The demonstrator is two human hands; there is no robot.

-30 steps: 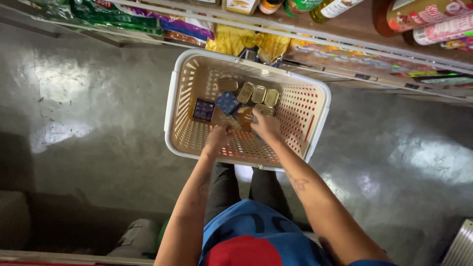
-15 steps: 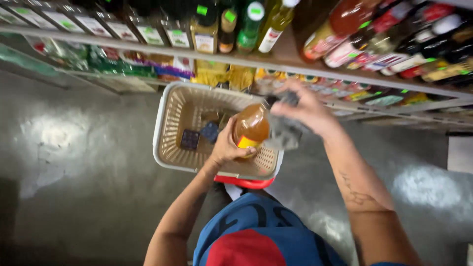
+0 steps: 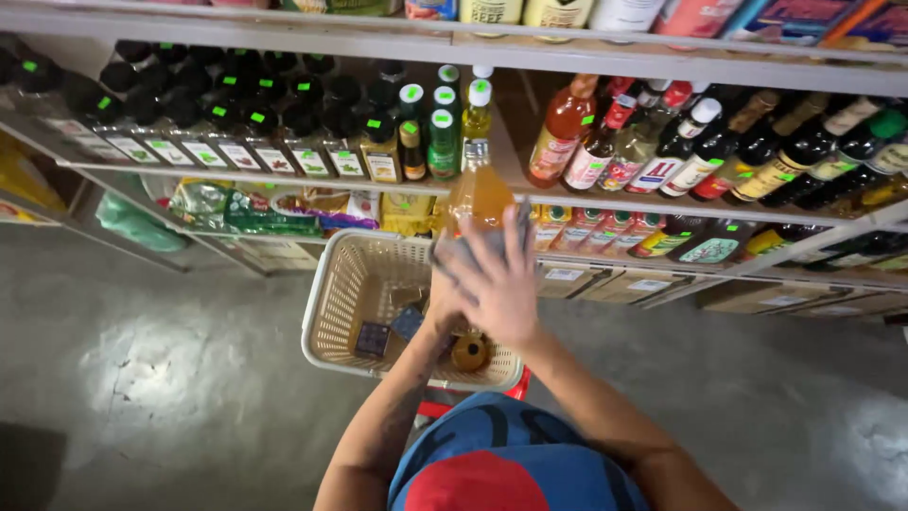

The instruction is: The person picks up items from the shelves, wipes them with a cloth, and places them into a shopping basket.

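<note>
An amber bottle (image 3: 479, 192) of clear golden liquid is held upright above a cream plastic basket (image 3: 328, 308). My left hand (image 3: 437, 310) grips the bottle low down and is mostly hidden behind my right hand. With its fingers spread, my right hand (image 3: 501, 282) presses a grey cloth (image 3: 452, 254) against the bottle's side. In the basket lie a round-lidded jar (image 3: 470, 352) and small dark and blue packets (image 3: 372, 338).
In front of me, shelves carry dark bottles (image 3: 236, 114) at left, green-capped bottles (image 3: 440, 128) in the middle and sauce bottles (image 3: 719, 142) at right. Packets (image 3: 246, 208) fill the lower shelf. A red part (image 3: 516, 383) shows under the basket. The floor is grey concrete (image 3: 151, 378).
Both hands came out of the basket. The left hand lifted the amber bottle up toward the shelf, and the right hand with the cloth moved onto the bottle. The view tilted up.
</note>
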